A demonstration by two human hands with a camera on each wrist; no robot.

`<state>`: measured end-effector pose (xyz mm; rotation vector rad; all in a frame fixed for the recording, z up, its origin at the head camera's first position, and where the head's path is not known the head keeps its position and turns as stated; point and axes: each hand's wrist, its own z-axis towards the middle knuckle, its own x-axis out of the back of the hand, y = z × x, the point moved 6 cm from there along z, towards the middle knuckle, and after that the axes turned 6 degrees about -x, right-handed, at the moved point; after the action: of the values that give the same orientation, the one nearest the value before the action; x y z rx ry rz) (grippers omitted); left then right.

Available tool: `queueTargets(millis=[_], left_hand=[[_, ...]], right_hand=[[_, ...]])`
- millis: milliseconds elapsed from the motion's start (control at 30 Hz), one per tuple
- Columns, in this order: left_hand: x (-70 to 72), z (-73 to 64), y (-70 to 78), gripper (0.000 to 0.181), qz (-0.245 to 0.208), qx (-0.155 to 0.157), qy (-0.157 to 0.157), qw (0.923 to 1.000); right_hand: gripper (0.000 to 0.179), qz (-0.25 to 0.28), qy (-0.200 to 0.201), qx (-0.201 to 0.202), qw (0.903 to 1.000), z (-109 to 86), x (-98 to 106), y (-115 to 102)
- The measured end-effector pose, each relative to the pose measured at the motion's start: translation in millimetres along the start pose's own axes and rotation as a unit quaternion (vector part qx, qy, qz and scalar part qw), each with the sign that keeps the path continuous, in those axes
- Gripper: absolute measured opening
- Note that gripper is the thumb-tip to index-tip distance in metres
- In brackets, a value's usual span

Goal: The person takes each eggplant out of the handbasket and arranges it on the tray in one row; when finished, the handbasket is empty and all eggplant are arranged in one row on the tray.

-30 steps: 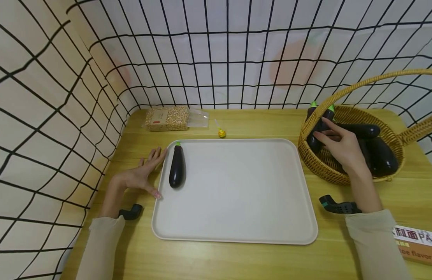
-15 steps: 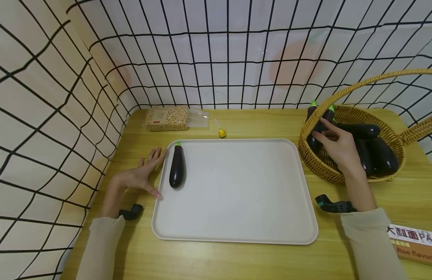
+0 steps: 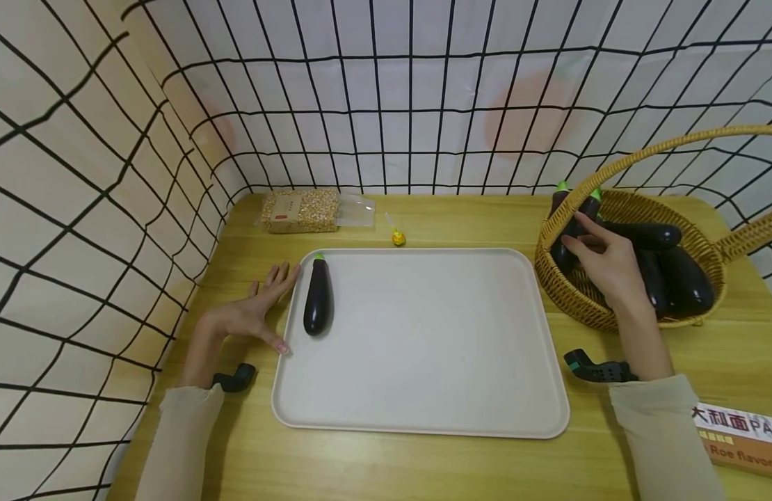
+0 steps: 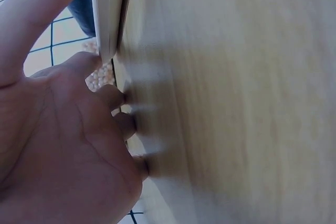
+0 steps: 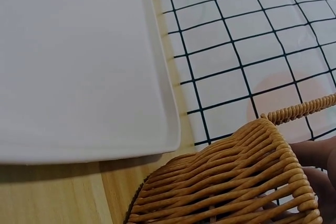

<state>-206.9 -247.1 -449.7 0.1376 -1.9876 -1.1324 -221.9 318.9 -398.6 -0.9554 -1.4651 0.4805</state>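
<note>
We keep left hand [image 3: 254, 316] released, fingers spread, thumb and forefinger touching tray [image 3: 423, 348] at left rim. Our right hand [image 3: 611, 268] grasps green-tipped eggplant [image 3: 590, 207] between thumb and forefinger, inside basket [image 3: 574, 306], right of tray. Other eggplants [image 3: 685, 282] lie in basket. Single eggplant [image 3: 317, 299] lies on tray near left rim. Beyond tray: grain bag [image 3: 307, 211], yellow candy [image 3: 398, 237].
</note>
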Motion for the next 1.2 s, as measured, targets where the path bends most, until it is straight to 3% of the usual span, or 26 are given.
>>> queueTargets(millis=[533, 833, 1200], left_hand=[[-0.5, -0.1, 1.9, 0.153, 0.000, 0.006, -0.004, 1.0000], [-0.3, -1.0, 2.3, 0.153, -0.003, 0.010, -0.006, 0.9999], [-0.7, -0.9, 2.0, 0.152, 0.000, 0.009, -0.006, 0.9999]], right_hand=[[0.066, 0.006, -0.015, -0.016, 0.9997, -7.6, 7, -1], [0.070, 0.026, -0.022, -0.007, 0.9994, -15.5, 28, 3], [0.068, -0.016, -0.038, -0.026, 0.9988, -38.5, 51, 7]])
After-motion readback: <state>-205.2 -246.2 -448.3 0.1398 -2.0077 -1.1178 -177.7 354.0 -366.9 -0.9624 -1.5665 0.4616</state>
